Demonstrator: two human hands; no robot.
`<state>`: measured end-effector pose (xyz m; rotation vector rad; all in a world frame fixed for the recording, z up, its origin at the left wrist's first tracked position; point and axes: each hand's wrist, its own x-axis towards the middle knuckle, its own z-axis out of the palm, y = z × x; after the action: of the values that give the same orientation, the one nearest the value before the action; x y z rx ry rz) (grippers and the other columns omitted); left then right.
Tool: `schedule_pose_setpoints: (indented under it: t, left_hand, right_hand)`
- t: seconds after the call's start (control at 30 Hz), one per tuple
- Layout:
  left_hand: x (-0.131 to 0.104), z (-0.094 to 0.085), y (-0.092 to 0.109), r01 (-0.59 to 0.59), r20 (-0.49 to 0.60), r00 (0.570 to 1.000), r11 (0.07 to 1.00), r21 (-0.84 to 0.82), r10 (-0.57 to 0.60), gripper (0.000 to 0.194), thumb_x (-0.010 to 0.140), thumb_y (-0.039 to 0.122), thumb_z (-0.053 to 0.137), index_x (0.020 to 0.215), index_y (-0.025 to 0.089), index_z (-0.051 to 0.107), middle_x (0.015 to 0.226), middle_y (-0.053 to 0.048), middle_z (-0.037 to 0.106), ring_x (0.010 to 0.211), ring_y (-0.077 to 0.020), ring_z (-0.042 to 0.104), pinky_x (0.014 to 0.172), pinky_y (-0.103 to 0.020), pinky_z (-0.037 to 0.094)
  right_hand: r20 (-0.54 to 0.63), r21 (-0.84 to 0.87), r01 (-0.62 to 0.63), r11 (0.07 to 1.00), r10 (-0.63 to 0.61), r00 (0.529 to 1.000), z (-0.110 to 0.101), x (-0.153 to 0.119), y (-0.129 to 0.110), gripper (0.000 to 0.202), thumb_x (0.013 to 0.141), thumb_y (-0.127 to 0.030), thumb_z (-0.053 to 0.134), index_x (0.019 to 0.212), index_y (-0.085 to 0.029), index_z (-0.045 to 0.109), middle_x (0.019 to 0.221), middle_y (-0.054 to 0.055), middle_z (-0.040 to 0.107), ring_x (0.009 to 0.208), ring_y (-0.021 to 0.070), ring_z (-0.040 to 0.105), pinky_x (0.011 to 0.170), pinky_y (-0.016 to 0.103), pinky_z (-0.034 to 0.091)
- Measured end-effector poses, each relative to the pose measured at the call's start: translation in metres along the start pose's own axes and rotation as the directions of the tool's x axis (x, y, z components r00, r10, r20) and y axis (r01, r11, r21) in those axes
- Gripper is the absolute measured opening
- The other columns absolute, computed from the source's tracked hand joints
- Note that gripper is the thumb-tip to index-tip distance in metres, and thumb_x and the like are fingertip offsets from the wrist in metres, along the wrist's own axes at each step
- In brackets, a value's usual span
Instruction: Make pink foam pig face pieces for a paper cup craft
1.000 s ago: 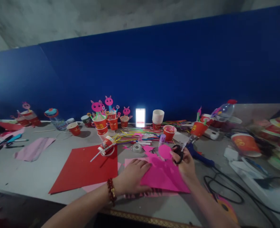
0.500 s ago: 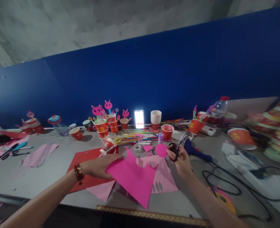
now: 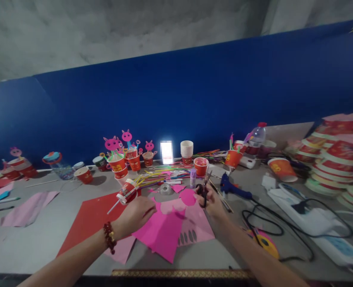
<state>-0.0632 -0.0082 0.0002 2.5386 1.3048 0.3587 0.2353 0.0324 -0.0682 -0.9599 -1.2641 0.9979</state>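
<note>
Magenta sheet (image 3: 162,235) has swung left, now only overlapping the pale pink paper (image 3: 200,220); left hand (image 3: 139,213) curls at the sheet's upper-left edge, pinch unclear. Right hand (image 3: 214,205) closes its fingers on scissors (image 3: 204,190), seemingly a magenta disc (image 3: 187,197) too. Repositioning, I'd say; cutting would want the sheet steadied.

We see matt magenta paper (image 3: 162,234) (smooth, too), metal-bladed scissors (image 3: 205,185), clear plastic bottle (image 3: 257,137), plastic glue gun (image 3: 233,189).

- The magenta sheet (image 3: 162,235) has slid left, one corner nearer the bench's (image 3: 206,255) front edge.
- Slotted pale-pink sheet (image 3: 198,223) mostly uncovered.
- Left hand (image 3: 136,215) now over by the red sheet (image 3: 89,219).
</note>
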Motion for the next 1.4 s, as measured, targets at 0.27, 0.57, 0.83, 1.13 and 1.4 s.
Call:
schedule_pose_setpoints:
  t: [0.27, 0.57, 0.83, 1.13, 1.4]
  left_hand:
    - [0.061, 0.049, 0.041, 0.124, 0.074, 0.992, 0.685, -0.718, -0.102, 0.031, 0.085, 0.047, 0.064, 0.097, 0.019, 0.062, 0.09, -0.004, 0.066, 0.074, -0.0164, 0.063, 0.065, -0.027, 0.049]
    - [0.069, 0.065, 0.036, 0.177, 0.048, 0.979, 0.704, -0.688, -0.2, 0.017, 0.085, 0.034, 0.05, 0.075, 0.02, 0.049, 0.071, 0.001, 0.055, 0.067, -0.0159, 0.056, 0.063, -0.028, 0.046]
    - [0.049, 0.063, 0.022, 0.12, -0.034, 0.989, 0.912, -0.393, -0.145, 0.013, 0.086, 0.024, 0.051, 0.079, 0.02, 0.061, 0.097, -0.009, 0.066, 0.095, -0.0251, 0.057, 0.086, -0.041, 0.044]
    - [0.04, 0.059, 0.015, 0.138, 0.0, 0.99, 0.985, -0.1, -0.138, 0.022, 0.089, 0.028, 0.057, 0.07, 0.019, 0.065, 0.098, -0.007, 0.068, 0.098, -0.0254, 0.057, 0.09, -0.043, 0.04]
    - [0.022, 0.064, 0.013, 0.095, 0.016, 0.995, 0.992, -0.087, -0.094, 0.012, 0.083, 0.025, 0.063, 0.073, 0.019, 0.062, 0.102, -0.006, 0.064, 0.104, -0.0272, 0.055, 0.09, -0.044, 0.039]
  right_hand:
    - [-0.014, 0.013, 0.008, 1.0, -0.008, 1.0, 0.003, -0.004, 0.004, 0.027, 0.07, -0.038, 0.079, 0.083, -0.022, 0.061, 0.076, 0.0, 0.063, 0.064, 0.0161, 0.057, 0.061, 0.027, 0.048]
    - [0.14, -0.275, 0.054, 0.96, -0.015, 0.99, -0.003, -0.006, -0.011, 0.017, 0.079, -0.033, 0.071, 0.085, -0.021, 0.061, 0.071, -0.001, 0.062, 0.059, 0.0149, 0.054, 0.055, 0.025, 0.044]
    - [0.159, -0.537, 0.122, 0.835, -0.042, 0.986, -0.017, 0.002, -0.017, 0.016, 0.08, -0.035, 0.067, 0.085, -0.02, 0.065, 0.072, 0.001, 0.063, 0.061, 0.0172, 0.054, 0.057, 0.027, 0.042]
    - [0.251, -0.913, 0.121, 0.39, 0.301, 0.92, -0.022, -0.014, -0.06, 0.01, 0.078, -0.029, 0.065, 0.083, -0.024, 0.059, 0.067, -0.001, 0.067, 0.062, 0.0176, 0.059, 0.055, 0.025, 0.024]
    - [0.256, -0.963, 0.209, 0.169, 0.342, 0.904, -0.028, -0.031, -0.04, 0.01, 0.08, -0.02, 0.06, 0.089, -0.022, 0.058, 0.093, 0.006, 0.071, 0.083, 0.0234, 0.067, 0.063, 0.028, 0.033]
